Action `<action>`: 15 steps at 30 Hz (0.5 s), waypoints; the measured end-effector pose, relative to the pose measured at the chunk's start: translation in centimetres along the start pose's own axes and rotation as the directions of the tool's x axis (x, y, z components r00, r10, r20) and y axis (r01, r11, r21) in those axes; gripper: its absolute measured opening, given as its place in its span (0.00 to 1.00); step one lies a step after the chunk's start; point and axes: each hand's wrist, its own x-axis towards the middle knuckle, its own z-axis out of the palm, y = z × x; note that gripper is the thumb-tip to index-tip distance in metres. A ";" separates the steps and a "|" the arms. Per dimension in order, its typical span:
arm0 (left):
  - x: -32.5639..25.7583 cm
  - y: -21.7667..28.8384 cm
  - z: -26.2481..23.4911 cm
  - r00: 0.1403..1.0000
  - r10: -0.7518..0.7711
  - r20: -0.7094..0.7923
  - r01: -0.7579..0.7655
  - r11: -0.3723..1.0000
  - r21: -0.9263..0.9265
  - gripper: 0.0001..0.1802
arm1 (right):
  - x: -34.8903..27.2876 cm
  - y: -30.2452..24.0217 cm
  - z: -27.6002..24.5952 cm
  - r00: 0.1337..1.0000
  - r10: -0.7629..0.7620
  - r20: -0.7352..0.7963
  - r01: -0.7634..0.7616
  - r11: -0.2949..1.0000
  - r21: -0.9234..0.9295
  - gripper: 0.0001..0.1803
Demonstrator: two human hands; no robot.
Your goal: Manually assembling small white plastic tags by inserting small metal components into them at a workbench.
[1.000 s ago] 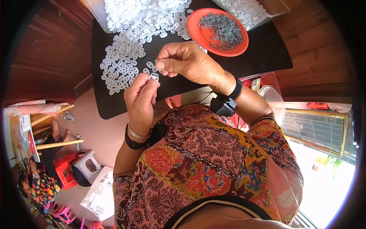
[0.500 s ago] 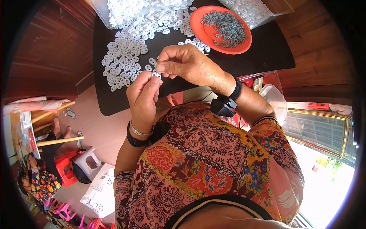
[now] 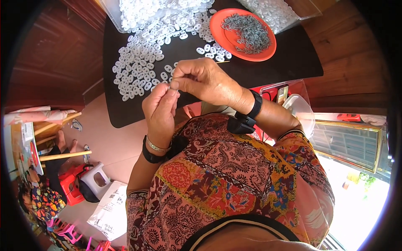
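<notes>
Left hand (image 3: 160,109) and right hand (image 3: 209,83) are pinched closed, any contents hidden. Pierced white ovals (image 3: 140,52) are strewn nearby, slim grey pieces (image 3: 255,35) heaped on a round red plate (image 3: 218,28).

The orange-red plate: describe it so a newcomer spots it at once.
Find the black table in the view's upper middle. On it, beyond the right hand and to its right, lies a round plate. Its orange-red colour and heap of small grey pieces set it apart from the white pieces nearby.
</notes>
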 end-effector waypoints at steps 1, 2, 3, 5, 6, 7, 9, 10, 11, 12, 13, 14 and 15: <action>-0.1 -0.2 -0.1 1.000 0.002 0.001 -0.002 1.000 -0.002 0.11 | -0.1 -0.2 0.0 1.000 -0.001 0.000 0.001 1.000 -0.003 0.05; -0.2 -0.3 -0.3 1.000 0.007 0.013 -0.007 1.000 -0.002 0.11 | -0.2 -0.4 0.1 0.997 0.068 0.024 -0.068 0.998 0.013 0.05; -0.1 -0.4 -0.4 1.000 0.012 0.027 -0.012 1.000 -0.002 0.11 | -0.2 -0.5 0.0 0.990 0.135 0.048 -0.137 0.990 0.027 0.05; 0.1 -0.4 -0.7 0.999 -0.018 0.045 0.017 1.000 0.011 0.10 | 0.1 -0.4 -0.5 0.997 0.044 0.056 -0.043 0.999 -0.017 0.06; 0.1 -0.4 -0.9 0.997 -0.051 0.054 0.050 0.998 0.027 0.10 | 0.3 -0.2 -0.9 0.996 -0.046 0.075 0.050 0.997 -0.054 0.06; 0.2 -0.4 -1.1 0.997 -0.050 0.051 0.049 0.999 0.023 0.10 | 0.7 -0.3 -1.6 0.998 -0.010 0.067 0.016 0.995 -0.101 0.09; 0.7 -0.3 -1.5 1.000 -0.019 -0.024 0.019 1.000 0.005 0.09 | 1.7 -1.0 -3.3 0.990 0.044 -0.132 -0.056 0.994 -0.091 0.12; 1.0 -0.5 -1.8 0.998 -0.016 -0.062 0.013 0.999 -0.042 0.09 | 2.2 -0.3 -4.3 0.981 0.016 -0.194 -0.052 0.982 -0.182 0.12; 1.1 -0.7 -2.0 0.998 -0.014 -0.061 0.011 0.999 -0.050 0.09 | 2.6 0.4 -5.3 0.968 -0.017 -0.252 -0.054 0.961 -0.272 0.13; 1.2 -1.0 -2.3 0.996 -0.011 -0.087 0.004 0.996 -0.090 0.09 | 2.8 0.5 -5.7 0.967 0.001 -0.256 -0.083 0.948 -0.308 0.11; 1.2 -1.2 -2.6 0.994 -0.010 -0.113 -0.004 0.992 -0.129 0.10 | 2.9 0.4 -5.7 0.967 0.002 -0.253 -0.083 0.946 -0.313 0.11; 1.3 -1.5 -2.9 0.993 -0.009 -0.118 -0.008 0.990 -0.141 0.12 | 2.8 0.3 -5.6 0.980 -0.005 -0.201 -0.080 0.908 -0.412 0.10; 1.3 -1.6 -2.9 0.993 -0.009 -0.118 -0.009 0.989 -0.147 0.12 | 2.8 0.2 -5.4 0.989 -0.005 -0.150 -0.073 0.858 -0.508 0.10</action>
